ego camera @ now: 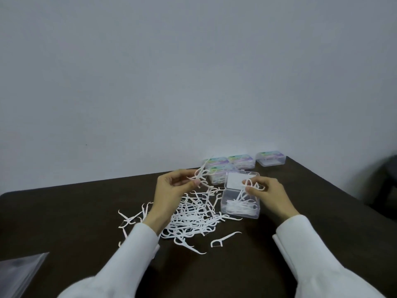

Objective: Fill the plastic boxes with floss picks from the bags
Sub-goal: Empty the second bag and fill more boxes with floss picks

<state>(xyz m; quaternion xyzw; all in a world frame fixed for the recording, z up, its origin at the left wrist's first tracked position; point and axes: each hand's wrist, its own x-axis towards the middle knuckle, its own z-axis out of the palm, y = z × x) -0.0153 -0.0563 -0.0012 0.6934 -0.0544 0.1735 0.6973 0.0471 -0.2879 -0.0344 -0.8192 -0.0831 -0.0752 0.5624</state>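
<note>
Both hands pinch white plastic floss picks: left hand above the loose pile, right hand over the open clear plastic box.

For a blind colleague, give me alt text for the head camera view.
A right hand lowers white plastic floss picks into an open clear plastic box while the left hand holds more above a loose pile of picks on a dark brown table.

Coloured labels on the closed boxes are too blurred to read.
</note>
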